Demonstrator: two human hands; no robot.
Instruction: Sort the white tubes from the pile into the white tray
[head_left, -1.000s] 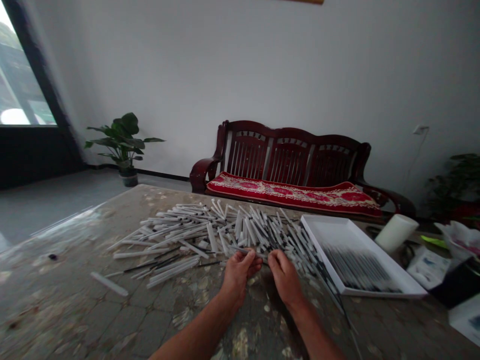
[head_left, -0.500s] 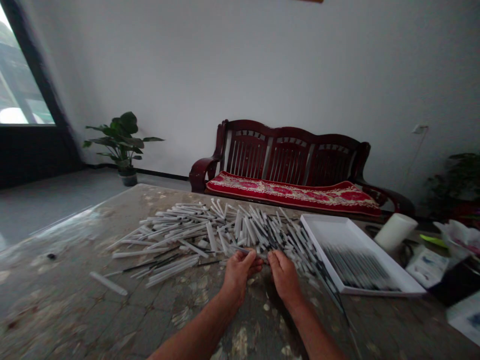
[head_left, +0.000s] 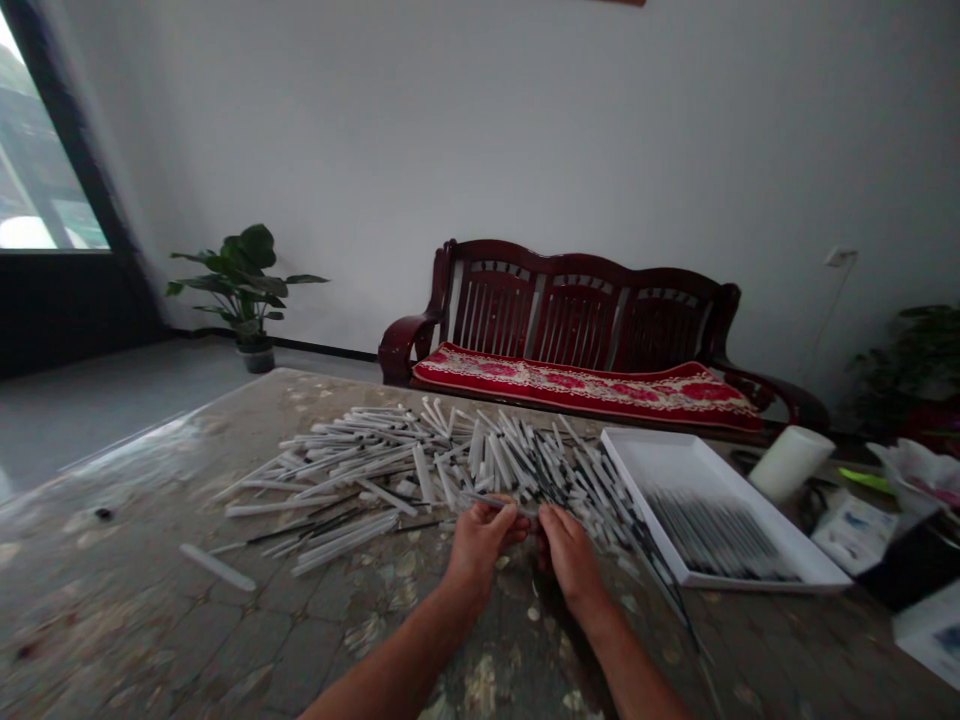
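Both hands are held close together over the near side of a heap of slim white and black tubes [head_left: 352, 460]. Between the fingertips of my left hand [head_left: 480, 535] is a thin greyish tube [head_left: 487, 499], its far end pointing left. My right hand [head_left: 568, 550] pinches the same tube's right end, thumb against fingers. Its exact kind is too small and blurred to make out. To the right of my hands, a shallow white box [head_left: 667, 450] holds a row of slim dark sticks [head_left: 724, 530] lying side by side.
The stone-patterned table [head_left: 247, 670] carries a lone white tube [head_left: 217, 567] on the left. Beyond the box are a white roll [head_left: 791, 463] and a small white carton [head_left: 855, 530]. A dark red wooden bench [head_left: 585, 310] stands behind; a potted plant [head_left: 247, 275] is at left.
My hands stay almost in place on the thin tube. The right hand has turned slightly, with its fingers shifting around the tube's end. The heap and box look the same.
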